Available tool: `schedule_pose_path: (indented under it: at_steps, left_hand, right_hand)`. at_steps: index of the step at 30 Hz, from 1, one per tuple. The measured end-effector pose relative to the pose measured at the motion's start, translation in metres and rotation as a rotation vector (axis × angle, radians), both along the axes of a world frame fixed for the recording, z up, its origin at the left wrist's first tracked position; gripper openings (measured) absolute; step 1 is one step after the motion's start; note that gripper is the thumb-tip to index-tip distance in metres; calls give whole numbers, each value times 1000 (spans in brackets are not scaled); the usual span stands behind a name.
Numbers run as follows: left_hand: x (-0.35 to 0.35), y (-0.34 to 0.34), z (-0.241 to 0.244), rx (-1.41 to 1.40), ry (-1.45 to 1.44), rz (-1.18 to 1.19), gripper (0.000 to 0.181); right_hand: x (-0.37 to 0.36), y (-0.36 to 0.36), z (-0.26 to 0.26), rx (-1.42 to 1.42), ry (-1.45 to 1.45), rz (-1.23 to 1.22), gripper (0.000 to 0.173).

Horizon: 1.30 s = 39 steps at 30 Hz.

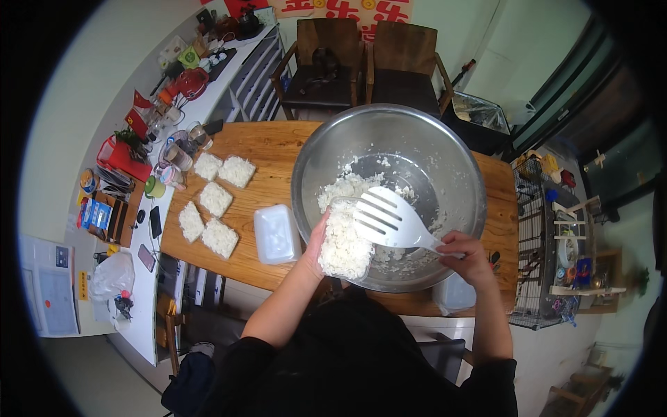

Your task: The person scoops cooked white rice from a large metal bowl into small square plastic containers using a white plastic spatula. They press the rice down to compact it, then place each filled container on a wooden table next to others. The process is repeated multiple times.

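Observation:
My left hand (315,249) holds a clear plastic container (371,266) heaped with white cooked rice (343,245) over the near left part of a large steel basin (471,208). With my right hand (466,256) I grip the handle of a white slotted turner (391,224); its blade overlaps the upper right of the rice in the container. More rice (349,186) lies inside the basin, mostly at the left, with grains stuck to the wall. Left of the basin sits a translucent plastic box (276,233). Several packed blocks of rice (219,237) lie farther left on the wooden table (266,146).
Drinking glasses (199,134) and a green cup (154,186) stand by the left side counter (151,250). Another plastic container (455,294) is at the near right table edge. Two chairs (404,68) stand beyond the table, and a wire cage (529,219) is at the right.

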<state>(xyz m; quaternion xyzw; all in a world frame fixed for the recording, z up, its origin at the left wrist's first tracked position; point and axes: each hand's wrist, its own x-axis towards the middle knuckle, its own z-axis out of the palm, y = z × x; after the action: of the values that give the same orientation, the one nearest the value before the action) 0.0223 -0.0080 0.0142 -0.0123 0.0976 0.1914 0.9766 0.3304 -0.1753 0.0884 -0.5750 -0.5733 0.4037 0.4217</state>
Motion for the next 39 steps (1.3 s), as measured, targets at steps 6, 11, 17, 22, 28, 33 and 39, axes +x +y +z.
schedule_pose_path:
  at_steps: [6,11,17,22,28,33,39]
  left_hand:
    - [1,0,-3,37,-65,-43,80]
    - [3,-4,8,106,-61,93,82]
    - [9,-5,10,153,102,311,85]
    - [13,-11,16,116,63,311,86]
    - [12,-9,6,129,12,301,86]
    - [13,-9,3,137,59,323,84]
    - [12,-9,-3,92,3,293,84]
  right_hand:
    - [-2,-6,-24,-22,125,-131,36]
    - [-35,-29,-34,-270,772,-365,41]
    - [-119,-49,-33,-288,772,-271,46]
    - [-144,-47,-35,-240,688,-147,52]
    - [-157,-46,-48,-114,556,-165,54]
    - [-163,-45,-39,-142,464,-247,51]
    - [-172,-42,-49,-137,188,-237,45]
